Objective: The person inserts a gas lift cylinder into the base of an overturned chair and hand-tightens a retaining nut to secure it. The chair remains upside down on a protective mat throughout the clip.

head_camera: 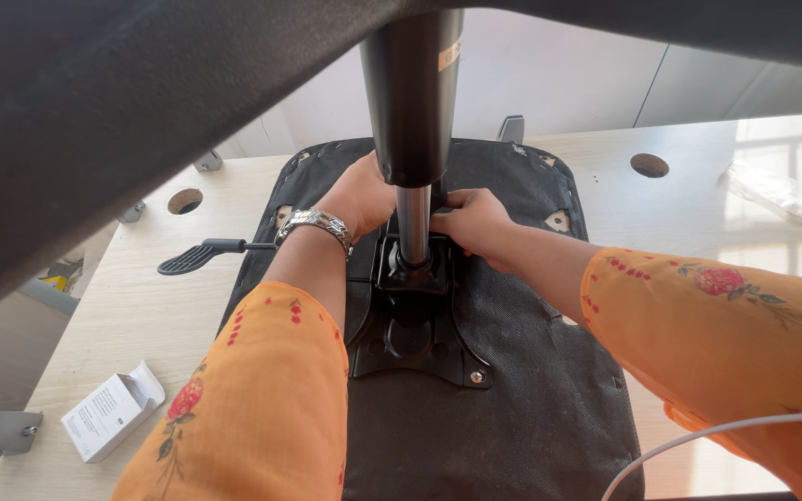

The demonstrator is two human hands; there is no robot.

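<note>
We see a matt black woven cloth over the seat underside (512,390), rough in grain, with a black painted metal plate (420,348) bolted at its middle and a gas cylinder (412,102) rising from it, satin black above and polished bare metal on its thin rod (412,227). The table (141,297) looks like pale, matt wood laminate, and the lever paddle (187,259) on the left is ribbed black plastic. At lower left lies a white cardboard box (109,415); the sleeves (262,408) are soft orange printed cloth, and the wristband (317,223) is shiny metal.
</note>
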